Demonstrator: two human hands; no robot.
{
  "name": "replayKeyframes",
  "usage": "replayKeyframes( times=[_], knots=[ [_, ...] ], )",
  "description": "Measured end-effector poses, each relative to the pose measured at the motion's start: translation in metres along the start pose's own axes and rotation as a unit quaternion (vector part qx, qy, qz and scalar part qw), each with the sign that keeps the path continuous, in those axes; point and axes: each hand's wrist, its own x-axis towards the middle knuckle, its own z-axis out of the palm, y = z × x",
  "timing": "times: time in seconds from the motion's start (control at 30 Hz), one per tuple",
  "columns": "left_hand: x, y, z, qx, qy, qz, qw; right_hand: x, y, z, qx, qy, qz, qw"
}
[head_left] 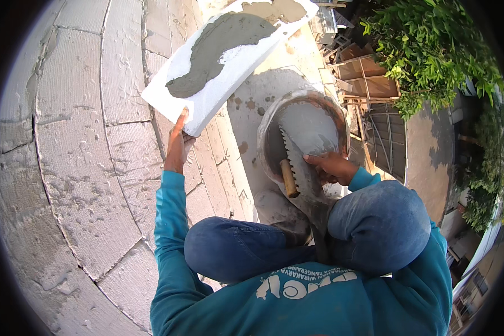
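Observation:
My left hand grips the lower end of a white block, tilted up beside the wall, with an irregular patch of grey mortar on its face. My right hand is closed on a toothed grey metal tool at the bucket's right side, thumb on the metal. A wooden handle lies next to the teeth. The round bucket holds smooth grey material, and the tool lies over it. Both my knees, in jeans, are bent below the bucket.
A block wall surface with cracked joints fills the left. A pale ledge runs under the bucket. To the right, beyond the edge, are wooden boards, leafy branches and a paved area below.

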Motion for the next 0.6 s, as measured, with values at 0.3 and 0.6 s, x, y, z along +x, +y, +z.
replayKeyframes(
  times=[0.3,0.6],
  knots=[
    [-0.047,0.004,0.015,0.010,0.086,0.034,0.996,-0.010,-0.039,-0.011,0.179,0.001,-0.065,0.982],
    [-0.050,0.008,0.020,0.030,0.093,0.011,0.995,-0.020,-0.031,-0.003,0.032,-0.046,-0.114,0.992]
  ],
)
